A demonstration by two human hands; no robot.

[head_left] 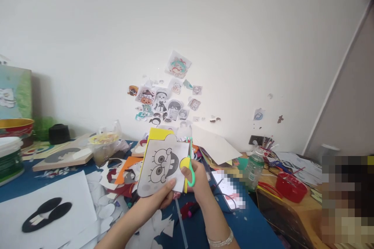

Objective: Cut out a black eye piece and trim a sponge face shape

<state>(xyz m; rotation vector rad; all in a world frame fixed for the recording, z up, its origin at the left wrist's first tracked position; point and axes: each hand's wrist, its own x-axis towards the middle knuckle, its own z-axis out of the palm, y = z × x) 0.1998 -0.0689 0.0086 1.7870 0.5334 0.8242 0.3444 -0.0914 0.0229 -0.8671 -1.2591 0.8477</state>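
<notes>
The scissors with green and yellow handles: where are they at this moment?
In the head view, just right of centre, the scissors are in the right hand, blades pointing up along the right edge of the cartoon-face paper held by the left hand.

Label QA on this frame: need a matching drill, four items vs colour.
Things:
1. scissors
2. bottle
3. small bowl
4. tablecloth

Colours:
A. red
B. blue
C. green and yellow handles
D. green label, clear body

Pairs: 1-C, 2-D, 3-A, 4-B. The right hand holds the scissors; the left hand holds the printed cartoon cutout.
</notes>
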